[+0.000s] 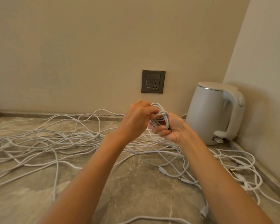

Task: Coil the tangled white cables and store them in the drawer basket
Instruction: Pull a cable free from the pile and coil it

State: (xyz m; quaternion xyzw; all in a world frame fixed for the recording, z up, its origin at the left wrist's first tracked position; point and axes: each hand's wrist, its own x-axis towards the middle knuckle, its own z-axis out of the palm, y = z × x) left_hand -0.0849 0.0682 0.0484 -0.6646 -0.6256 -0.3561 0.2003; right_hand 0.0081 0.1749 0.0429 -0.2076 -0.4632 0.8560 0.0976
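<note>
While I watch from the head camera, both hands are raised above the counter; entries follow.

Right hand (pixel 170 128): I see it closed in a fist around the lower part of a small coil of white cable, palm side turned toward me.

Left hand (pixel 137 118): I see its fingers curled and pinching the upper loops of the same coil, back of the hand toward me.

Coil (pixel 160 116): several loops bunched together, held between the two hands, off the counter, in front of the wall.

Loose cables (pixel 58 139): a white tangle spread across the counter, from the left edge to the right, running under both forearms; several plug ends lie near the right forearm.

Counter (pixel 132 191): brown-grey marbled stone.

Kettle (pixel 215 112): white, upright in the right corner, handle facing right, just beside the right hand.

Wall socket (pixel 153 81): grey plate on the beige wall, above the hands.

Drawer basket: I cannot see it from this view.
</note>
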